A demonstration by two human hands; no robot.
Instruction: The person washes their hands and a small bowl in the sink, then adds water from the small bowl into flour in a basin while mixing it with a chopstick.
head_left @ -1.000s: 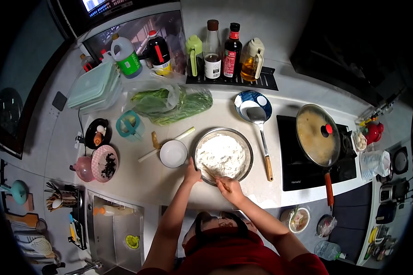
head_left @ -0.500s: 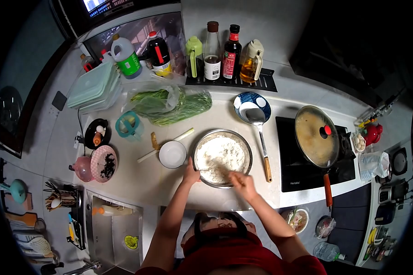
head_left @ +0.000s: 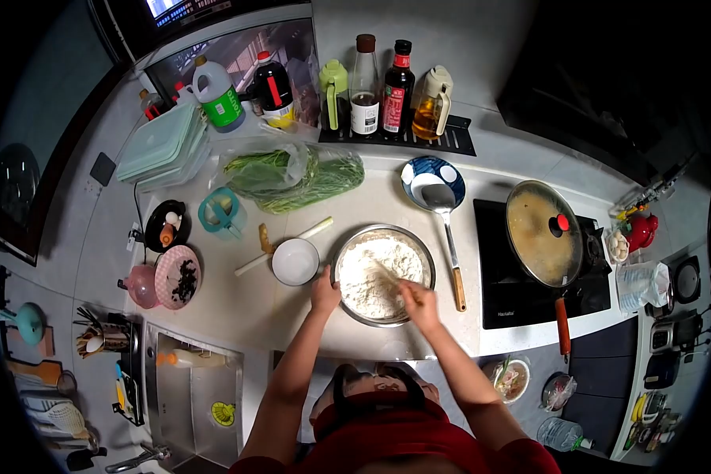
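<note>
Stick has swung toward centre of bowl.
Right hand grasps it, slanting far-left from near-right rim; left hand at left rim, grip unclear.

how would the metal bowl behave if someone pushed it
The metal bowl probably feels heavier than empty, with so much white mix inside. Its shiny metal might slip, and the smooth-looking counter may let it slide.

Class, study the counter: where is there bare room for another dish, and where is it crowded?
The widest bare patch of counter lies between the pink dish, the white bowl and the sink. A smaller one lies between the bagged greens, the blue dish and the metal bowl. Crowded: the far left corner, with stacked containers and a jug.
</note>
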